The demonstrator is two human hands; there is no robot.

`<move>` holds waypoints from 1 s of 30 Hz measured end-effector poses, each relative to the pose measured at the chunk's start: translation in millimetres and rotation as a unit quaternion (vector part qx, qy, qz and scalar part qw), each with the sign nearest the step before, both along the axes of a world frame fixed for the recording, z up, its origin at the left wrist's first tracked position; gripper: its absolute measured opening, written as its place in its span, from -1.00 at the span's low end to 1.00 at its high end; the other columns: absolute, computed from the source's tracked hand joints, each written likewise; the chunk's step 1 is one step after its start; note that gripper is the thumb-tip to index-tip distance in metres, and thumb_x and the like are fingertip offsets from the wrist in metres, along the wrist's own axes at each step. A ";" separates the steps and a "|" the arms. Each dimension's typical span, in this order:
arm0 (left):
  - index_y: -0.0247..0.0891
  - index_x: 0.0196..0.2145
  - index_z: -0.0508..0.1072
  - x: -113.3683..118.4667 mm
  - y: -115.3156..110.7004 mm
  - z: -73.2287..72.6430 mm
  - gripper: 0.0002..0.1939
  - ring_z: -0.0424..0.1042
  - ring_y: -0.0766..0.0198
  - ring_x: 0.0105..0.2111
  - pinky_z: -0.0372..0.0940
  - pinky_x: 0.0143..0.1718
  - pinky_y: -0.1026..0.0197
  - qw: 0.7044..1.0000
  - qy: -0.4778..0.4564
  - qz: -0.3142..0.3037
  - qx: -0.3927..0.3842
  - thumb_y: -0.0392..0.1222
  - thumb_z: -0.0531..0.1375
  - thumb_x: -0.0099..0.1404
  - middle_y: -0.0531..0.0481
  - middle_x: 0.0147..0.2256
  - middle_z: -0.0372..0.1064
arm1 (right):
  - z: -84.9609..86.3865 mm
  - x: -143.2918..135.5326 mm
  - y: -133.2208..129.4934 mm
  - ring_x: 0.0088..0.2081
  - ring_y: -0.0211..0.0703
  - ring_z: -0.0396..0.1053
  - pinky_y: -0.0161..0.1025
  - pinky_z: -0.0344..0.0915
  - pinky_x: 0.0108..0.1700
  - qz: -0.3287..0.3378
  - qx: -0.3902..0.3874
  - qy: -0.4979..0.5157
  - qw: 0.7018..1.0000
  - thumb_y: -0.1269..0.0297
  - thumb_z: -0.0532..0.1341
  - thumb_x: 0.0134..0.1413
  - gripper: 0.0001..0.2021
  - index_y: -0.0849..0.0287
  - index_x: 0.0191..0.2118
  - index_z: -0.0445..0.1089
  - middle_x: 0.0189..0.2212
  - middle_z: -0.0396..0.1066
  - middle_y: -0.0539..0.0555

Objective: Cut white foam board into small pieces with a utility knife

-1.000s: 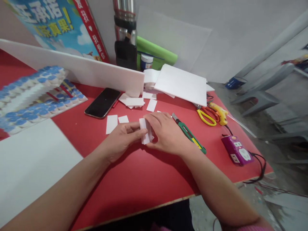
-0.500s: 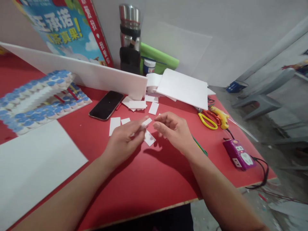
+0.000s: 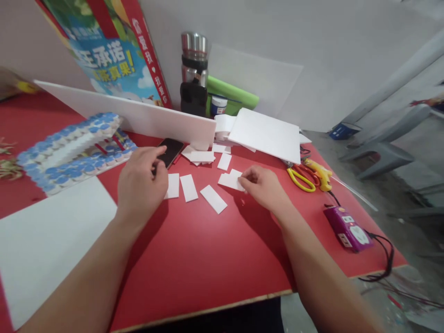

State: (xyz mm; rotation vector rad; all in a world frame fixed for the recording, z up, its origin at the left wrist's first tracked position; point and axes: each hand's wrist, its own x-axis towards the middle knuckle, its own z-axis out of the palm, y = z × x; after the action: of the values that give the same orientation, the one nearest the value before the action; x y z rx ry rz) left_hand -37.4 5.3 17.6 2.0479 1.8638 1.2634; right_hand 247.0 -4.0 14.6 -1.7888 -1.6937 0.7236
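My right hand [image 3: 261,185] pinches the edge of a small white rectangular card [image 3: 230,181] between thumb and fingertips, low over the red table. Another white piece shows partly behind that card. My left hand [image 3: 143,181] hovers at the near side of a dark phone [image 3: 170,151], covering part of it. Its index finger and thumb are apart, with nothing visible between them; the other fingers are curled. Between the hands lie a slanted white card [image 3: 213,199] and a second white card [image 3: 189,188]. A third card [image 3: 172,186] is partly hidden by my left hand.
Several white pieces [image 3: 202,156] are heaped behind. A white board [image 3: 145,115] stands upright near a blue-and-white model [image 3: 79,157]. White sheets [image 3: 267,134], yellow-handled scissors [image 3: 301,180], a yellow glue gun [image 3: 319,173] and a purple power block [image 3: 347,229] lie right. A steel flask [image 3: 194,55] stands behind.
My left hand has moved left from the cards to the phone, without the small white piece it held. My right hand now pinches a white card. The camera view has shifted slightly.
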 end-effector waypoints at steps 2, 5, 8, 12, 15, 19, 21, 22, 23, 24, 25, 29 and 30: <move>-0.28 0.09 0.57 -5.3 2.9 1.5 -0.59 0.54 -0.08 0.03 0.42 0.07 -0.04 0.993 0.093 0.014 -0.064 -0.26 0.06 0.41 -0.23 0.09 0.52 | -0.5 -3.1 -2.6 -0.28 0.01 0.49 -0.13 0.29 -0.29 0.001 0.036 -0.147 0.988 0.21 0.33 0.25 -0.82 0.16 -0.36 0.48 -0.31 0.54 0.15; -0.31 0.11 0.56 -1.6 0.2 3.8 -0.58 0.55 -0.19 -0.02 0.42 -0.12 -0.06 0.963 0.208 0.022 -0.172 -0.19 0.02 0.47 -0.27 0.11 0.49 | -2.6 -17.6 -10.0 -0.12 0.12 0.48 -0.05 0.36 -0.14 0.012 0.139 -0.223 0.965 0.17 0.31 0.34 -0.80 0.21 -0.18 0.57 -0.15 0.54 0.25; -0.29 0.12 0.54 6.8 -5.4 5.2 -0.55 0.56 -0.18 -0.13 0.32 -0.35 0.00 0.934 0.278 0.031 -0.221 -0.13 -0.05 0.54 -0.30 0.09 0.46 | -8.6 -40.6 -19.1 0.11 0.19 0.40 0.08 0.33 0.15 0.122 0.227 -0.219 0.941 0.14 0.26 0.41 -0.72 0.20 0.05 0.56 0.05 0.53 0.29; -0.27 0.00 0.55 14.4 -9.3 0.7 -0.59 0.54 -0.10 -0.23 0.20 -0.44 0.08 0.920 0.324 -0.006 -0.222 -0.10 -0.06 0.55 -0.31 0.00 0.39 | -18.9 -66.0 -26.3 0.45 0.45 -0.01 0.49 -0.05 0.39 0.231 0.196 -0.268 0.915 -0.04 0.29 0.39 -0.52 0.06 0.28 0.45 0.38 0.30 0.25; -0.28 -0.05 0.54 19.8 -9.6 -7.8 -0.63 0.51 0.00 -0.29 0.26 -0.39 0.08 0.930 0.294 -0.054 -0.212 -0.10 -0.02 0.52 -0.30 0.01 0.33 | -19.4 -68.2 -25.0 0.42 0.40 0.07 0.47 0.00 0.37 0.242 0.131 -0.278 0.920 -0.04 0.21 0.46 -0.52 0.08 0.31 0.42 0.36 0.34 0.25; -0.28 0.02 0.55 27.6 -7.9 -21.5 -0.60 0.52 -0.06 -0.13 0.39 -0.16 0.01 0.959 0.172 -0.144 -0.175 -0.06 0.02 0.48 -0.28 0.04 0.37 | -9.0 -52.5 -20.9 0.26 0.22 0.31 0.28 0.11 0.33 0.244 0.091 -0.288 0.921 0.12 0.23 0.48 -0.68 0.18 0.15 0.52 0.20 0.47 0.27; -0.27 0.07 0.55 28.8 -5.9 -26.4 -0.56 0.51 -0.06 -0.05 0.40 -0.03 -0.01 0.967 0.075 -0.176 -0.167 -0.02 0.01 0.48 -0.25 0.04 0.44 | -3.6 -41.7 -18.9 0.23 0.21 0.35 0.27 0.09 0.33 0.238 0.092 -0.283 0.925 0.19 0.27 0.43 -0.77 0.16 0.07 0.55 0.16 0.52 0.24; -0.27 0.09 0.54 28.2 -4.6 -28.0 -0.55 0.53 -0.03 -0.07 0.40 -0.01 -0.01 0.969 0.029 -0.176 -0.170 -0.01 0.01 0.48 -0.24 0.04 0.46 | -1.6 -36.4 -17.6 0.21 0.19 0.38 0.25 0.12 0.31 0.232 0.093 -0.275 0.928 0.22 0.28 0.42 -0.79 0.16 0.04 0.56 0.12 0.54 0.22; -0.28 0.12 0.52 26.7 -3.2 -28.8 -0.54 0.54 0.01 -0.11 0.41 -0.01 -0.01 0.970 -0.010 -0.165 -0.177 -0.03 0.00 0.48 -0.23 0.06 0.47 | -0.1 -31.2 -16.0 0.17 0.17 0.41 0.20 0.17 0.26 0.221 0.093 -0.264 0.934 0.24 0.26 0.43 -0.81 0.16 0.00 0.57 0.08 0.57 0.20; -0.29 0.15 0.51 24.5 -1.7 -28.9 -0.52 0.55 0.05 -0.17 0.42 -0.04 0.00 0.972 -0.038 -0.145 -0.182 -0.06 0.00 0.47 -0.23 0.07 0.48 | 0.9 -26.1 -14.0 0.12 0.14 0.45 0.14 0.23 0.21 0.205 0.093 -0.252 0.941 0.26 0.23 0.44 -0.81 0.17 -0.02 0.58 0.04 0.59 0.19; -0.30 0.18 0.49 21.9 -0.2 -28.3 -0.51 0.56 0.08 -0.22 0.43 -0.07 0.00 0.974 -0.054 -0.124 -0.185 -0.09 0.00 0.44 -0.24 0.09 0.47 | 1.5 -21.1 -11.7 0.08 0.12 0.48 0.08 0.27 0.15 0.183 0.096 -0.242 0.948 0.29 0.19 0.46 -0.80 0.17 -0.04 0.58 0.00 0.60 0.19; -0.31 0.23 0.46 13.5 3.8 -21.7 -0.44 0.56 0.02 -0.17 0.44 -0.03 -0.04 0.980 -0.031 -0.075 -0.179 -0.04 0.09 0.37 -0.26 0.14 0.47 | 0.6 0.7 -0.4 0.03 0.12 0.51 -0.01 0.33 0.08 0.087 0.125 -0.240 0.959 0.45 0.13 0.41 -0.73 0.18 -0.05 0.60 -0.02 0.62 0.22; -0.30 0.25 0.45 12.9 3.8 -19.8 -0.39 0.56 -0.02 -0.14 0.44 -0.02 -0.07 0.977 -0.015 -0.081 -0.198 0.06 0.15 0.35 -0.27 0.15 0.47 | -0.1 6.3 2.2 0.04 0.13 0.51 -0.01 0.33 0.08 0.067 0.131 -0.249 0.957 0.48 0.13 0.38 -0.72 0.19 -0.06 0.61 -0.03 0.62 0.23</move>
State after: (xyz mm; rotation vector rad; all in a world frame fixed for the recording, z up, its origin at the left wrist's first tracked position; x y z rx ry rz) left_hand -24.5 9.1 -2.2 1.9044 1.7231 0.8014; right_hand 253.3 -1.8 14.5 -1.7710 -2.1341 0.0793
